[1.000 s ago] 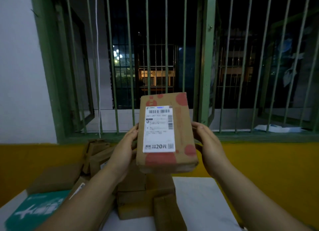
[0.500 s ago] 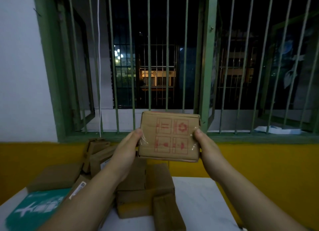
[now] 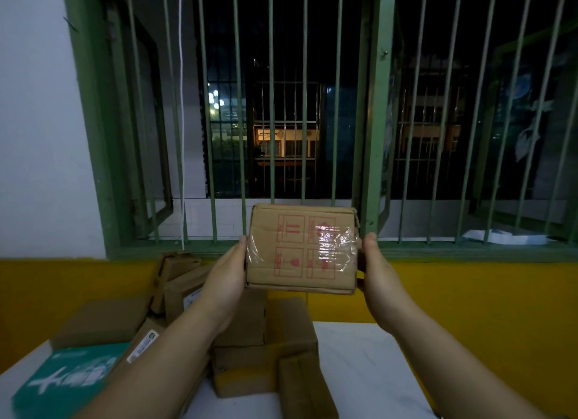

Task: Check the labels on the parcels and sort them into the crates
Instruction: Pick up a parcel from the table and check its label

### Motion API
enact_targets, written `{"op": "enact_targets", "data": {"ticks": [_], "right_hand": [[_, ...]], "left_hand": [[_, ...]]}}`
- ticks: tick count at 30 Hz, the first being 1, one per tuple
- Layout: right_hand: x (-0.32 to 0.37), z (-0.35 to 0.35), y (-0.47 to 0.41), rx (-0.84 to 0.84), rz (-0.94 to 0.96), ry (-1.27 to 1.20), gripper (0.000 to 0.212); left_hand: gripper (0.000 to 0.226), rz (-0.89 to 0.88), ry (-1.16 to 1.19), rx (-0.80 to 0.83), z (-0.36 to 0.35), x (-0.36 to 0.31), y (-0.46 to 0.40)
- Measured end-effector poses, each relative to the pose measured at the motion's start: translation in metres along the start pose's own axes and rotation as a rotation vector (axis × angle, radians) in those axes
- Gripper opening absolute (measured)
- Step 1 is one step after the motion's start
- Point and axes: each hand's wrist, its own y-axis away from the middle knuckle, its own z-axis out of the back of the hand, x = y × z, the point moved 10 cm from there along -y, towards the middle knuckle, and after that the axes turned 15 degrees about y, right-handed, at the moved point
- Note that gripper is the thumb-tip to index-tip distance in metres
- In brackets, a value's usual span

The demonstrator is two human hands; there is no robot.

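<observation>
I hold a brown cardboard parcel (image 3: 301, 249) up in front of the barred window, above the table. Its facing side carries four red handling symbols under a strip of clear tape; no white label shows on this side. My left hand (image 3: 226, 273) grips its left edge, thumb on the front. At the parcel's right edge my right hand (image 3: 373, 267) grips it too, thumb up. Below lies a heap of brown parcels (image 3: 266, 340) and a teal one (image 3: 67, 376) at the left. No crate is in view.
The white table (image 3: 362, 368) runs under the heap and shows bare at the right. Behind it are a yellow wall band (image 3: 484, 296) and a green window frame with vertical bars (image 3: 373, 106). White paper (image 3: 503, 236) lies on the sill at right.
The parcel has been turned: its white-labelled face showed a second ago, now the side with red symbols faces me. Both hands kept their hold and the box has tilted a little since.
</observation>
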Motion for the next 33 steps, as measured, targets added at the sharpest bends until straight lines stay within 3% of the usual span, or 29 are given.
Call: {"op": "enact_targets", "data": {"ticks": [8, 14, 17, 20, 28, 29, 32, 33], "right_hand": [[0.003, 0.000, 0.000, -0.008, 0.047, 0.047, 0.037], [-0.002, 0.007, -0.003, -0.064, 0.039, 0.017, 0.033], [0.000, 0.008, -0.001, -0.085, 0.039, -0.005, 0.029], [-0.001, 0.008, 0.002, -0.101, 0.030, -0.020, 0.024], [0.001, 0.009, 0.000, -0.112, 0.077, -0.001, 0.011], [-0.001, 0.008, 0.000, -0.094, 0.069, 0.020, 0.021], [-0.011, -0.003, 0.000, 0.024, -0.021, -0.015, 0.092], [-0.012, -0.007, 0.000, 0.055, -0.036, -0.057, 0.101]], "left_hand": [[0.047, -0.005, 0.020, 0.009, 0.001, 0.002, -0.002], [0.060, -0.003, 0.142, 0.028, 0.001, 0.001, 0.003], [0.049, -0.018, 0.139, 0.024, -0.002, -0.002, 0.003], [0.023, -0.041, 0.145, 0.003, 0.002, -0.002, 0.000], [0.018, -0.105, 0.215, -0.015, 0.001, -0.008, -0.001], [0.019, -0.110, 0.219, -0.011, 0.000, -0.009, 0.000], [0.026, -0.119, 0.202, 0.013, -0.001, -0.008, 0.000], [0.029, -0.131, 0.178, 0.016, -0.001, -0.009, 0.001]]}}
